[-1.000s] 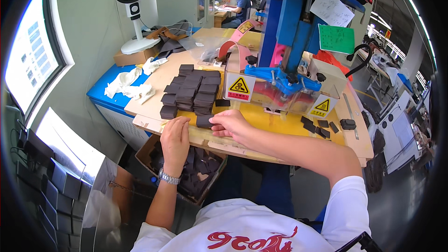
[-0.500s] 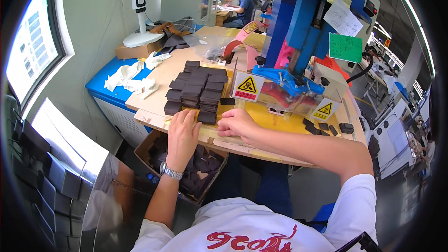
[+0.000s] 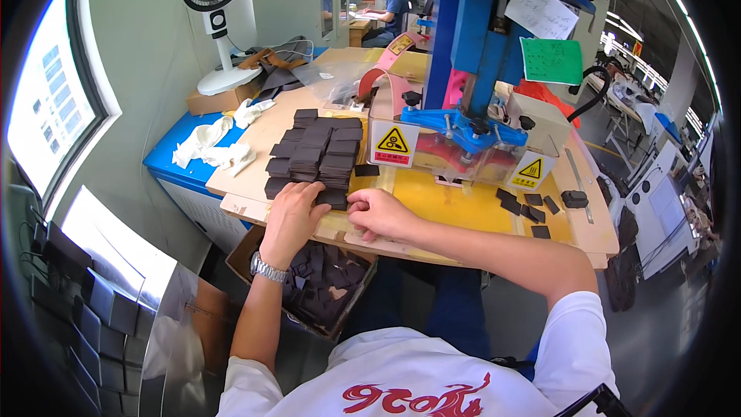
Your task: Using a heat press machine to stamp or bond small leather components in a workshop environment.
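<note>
Rows of stacked flat black pieces (image 3: 315, 153) lie on the worktable. At their front edge my left hand (image 3: 293, 215) has its thumb and fingers closed about the left end of the nearest small stack (image 3: 333, 199). My right hand (image 3: 378, 215) is at that stack's other end, fingers curled in and the thumb side close to it; whether something is between those fingertips is hidden. A single black piece (image 3: 367, 171) lies just beyond my right hand. To its right stands a blue press (image 3: 471, 120) with a clear guard bearing warning signs.
Loose black pieces (image 3: 509, 202) and a small black block (image 3: 574, 199) lie at the table's right. Below its front edge sits a carton (image 3: 340, 327) of black scraps. White gloves (image 3: 212, 147) and a fan (image 3: 224, 69) are at the left. A person (image 3: 394, 8) sits farther back.
The view has shifted, so the table appears farther left. My right hand has come closer to the front stack. Another loose piece shows beyond my right forearm. My left hand stays at the stack.
</note>
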Motion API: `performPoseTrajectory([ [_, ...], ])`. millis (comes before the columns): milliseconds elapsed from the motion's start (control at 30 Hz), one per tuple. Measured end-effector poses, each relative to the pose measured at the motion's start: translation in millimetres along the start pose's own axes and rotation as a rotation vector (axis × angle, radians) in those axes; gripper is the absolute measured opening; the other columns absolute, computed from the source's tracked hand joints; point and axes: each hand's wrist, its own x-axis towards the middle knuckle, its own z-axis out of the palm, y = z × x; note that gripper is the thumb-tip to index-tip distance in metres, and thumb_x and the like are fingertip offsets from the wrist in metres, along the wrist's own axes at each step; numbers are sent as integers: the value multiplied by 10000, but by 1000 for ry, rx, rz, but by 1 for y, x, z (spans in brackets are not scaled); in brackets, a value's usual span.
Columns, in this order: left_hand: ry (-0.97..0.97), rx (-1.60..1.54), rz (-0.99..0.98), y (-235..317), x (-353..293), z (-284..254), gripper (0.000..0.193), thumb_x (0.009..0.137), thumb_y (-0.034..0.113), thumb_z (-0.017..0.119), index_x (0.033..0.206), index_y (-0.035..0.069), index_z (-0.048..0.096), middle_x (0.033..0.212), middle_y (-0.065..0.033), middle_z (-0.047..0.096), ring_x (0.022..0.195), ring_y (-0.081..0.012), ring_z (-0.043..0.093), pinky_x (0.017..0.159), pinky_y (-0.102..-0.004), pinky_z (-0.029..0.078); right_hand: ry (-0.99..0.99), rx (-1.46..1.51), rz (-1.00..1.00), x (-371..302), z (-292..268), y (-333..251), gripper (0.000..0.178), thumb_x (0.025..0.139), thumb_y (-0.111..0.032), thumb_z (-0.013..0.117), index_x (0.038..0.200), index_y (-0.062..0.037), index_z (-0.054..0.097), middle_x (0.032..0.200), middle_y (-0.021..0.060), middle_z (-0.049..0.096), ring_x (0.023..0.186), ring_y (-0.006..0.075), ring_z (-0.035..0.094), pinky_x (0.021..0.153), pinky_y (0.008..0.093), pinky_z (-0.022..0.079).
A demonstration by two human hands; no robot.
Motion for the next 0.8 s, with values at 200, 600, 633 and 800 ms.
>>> performPoseTrajectory([
  [200, 86, -131, -114, 10, 0, 1, 374, 839, 105, 866, 1184, 6, 761, 1130, -166, 771, 1043, -383, 720, 936, -467, 573, 17, 203, -112, -38, -20, 29, 451, 1007, -44, 651, 1429, 107, 591, 1135, 116, 696, 905, 173, 733, 745, 317, 652],
  [600, 33, -267, 192, 117, 6, 49, 391, 779, 56, 919, 1135, 11, 764, 926, -139, 744, 862, -304, 714, 789, -415, 568, 446, -784, -585, -127, -60, 53, 459, 986, -166, 753, 1386, 28, 636, 1217, 181, 696, 1104, 381, 700, 952, 480, 570],
  [633, 31, -268, 199, 121, 9, 54, 391, 779, 56, 919, 1135, 11, 764, 926, -139, 744, 862, -304, 714, 789, -415, 568, 453, -784, -583, -131, -65, 57, 459, 986, -166, 753, 1386, 28, 636, 1217, 181, 696, 1104, 381, 700, 952, 480, 570],
  [800, -45, -378, 187, 137, 21, 80, 381, 798, 52, 919, 1145, 26, 764, 971, -150, 761, 866, -307, 747, 785, -420, 590, 457, -467, -388, -147, -92, 63, 386, 952, -132, 779, 1297, 8, 678, 1002, 162, 733, 903, 350, 728, 866, 460, 581],
])
